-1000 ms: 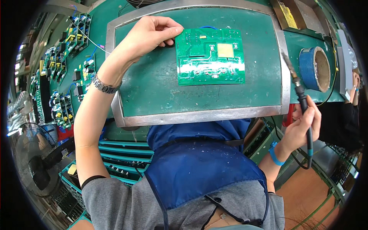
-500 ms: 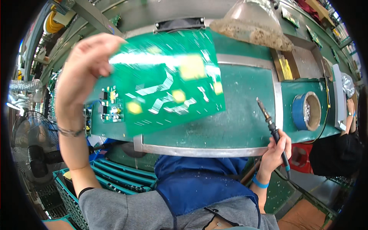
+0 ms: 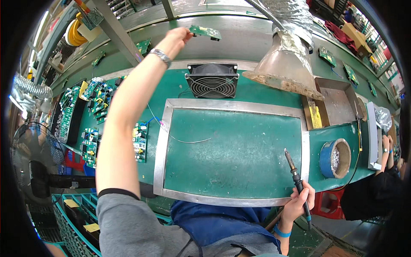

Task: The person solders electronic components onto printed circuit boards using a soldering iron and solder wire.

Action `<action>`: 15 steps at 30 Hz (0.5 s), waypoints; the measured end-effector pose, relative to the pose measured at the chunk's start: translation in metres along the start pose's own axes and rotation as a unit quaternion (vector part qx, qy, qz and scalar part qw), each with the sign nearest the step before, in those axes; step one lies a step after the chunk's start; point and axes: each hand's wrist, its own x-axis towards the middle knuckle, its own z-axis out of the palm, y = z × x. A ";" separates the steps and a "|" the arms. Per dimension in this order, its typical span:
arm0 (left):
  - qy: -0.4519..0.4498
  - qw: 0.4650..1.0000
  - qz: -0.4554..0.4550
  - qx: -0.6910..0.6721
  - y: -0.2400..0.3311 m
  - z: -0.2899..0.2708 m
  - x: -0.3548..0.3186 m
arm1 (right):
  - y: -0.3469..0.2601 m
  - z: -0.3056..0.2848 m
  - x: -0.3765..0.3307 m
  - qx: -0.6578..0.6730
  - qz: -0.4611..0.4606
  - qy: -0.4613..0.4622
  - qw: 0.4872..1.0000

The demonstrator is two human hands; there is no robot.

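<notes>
Stretched far forward, my left hand [image 3: 179,38] pinches the left end of a green circuit board [image 3: 209,32], which is held over the strip behind the bench. My fingers partly cover that end. At the front right corner of a metal frame [image 3: 231,199], my right hand [image 3: 302,200] is wrapped round a soldering iron [image 3: 295,173]. Its tip points up and away, with nothing touching it. A thin wire [image 3: 190,141] lies across the frame's left side, running to a pink and blue piece near its left edge.
Behind the frame stands a square black fan [image 3: 212,81], with a stained fume hood [image 3: 284,64] to its right. On the right are a metal tray [image 3: 338,100] and a roll of blue tape [image 3: 329,159]. Several populated boards [image 3: 102,100] sit left. A co-worker's hands [image 3: 386,147] show far right.
My left hand has carried the circuit board from close above the frame to far forward, over the back strip. My right hand still grips the soldering iron. The view has tilted up.
</notes>
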 end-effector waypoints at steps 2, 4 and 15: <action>-0.036 0.999 0.022 -0.018 -0.015 -0.018 0.012 | -0.006 0.003 0.000 0.010 0.001 -0.018 1.000; -0.064 0.997 0.013 0.047 -0.011 -0.002 -0.031 | -0.003 0.001 -0.001 0.002 0.009 0.008 1.000; -0.233 0.789 0.256 0.507 0.047 -0.203 -0.266 | -0.001 -0.001 0.000 0.001 0.010 0.000 1.000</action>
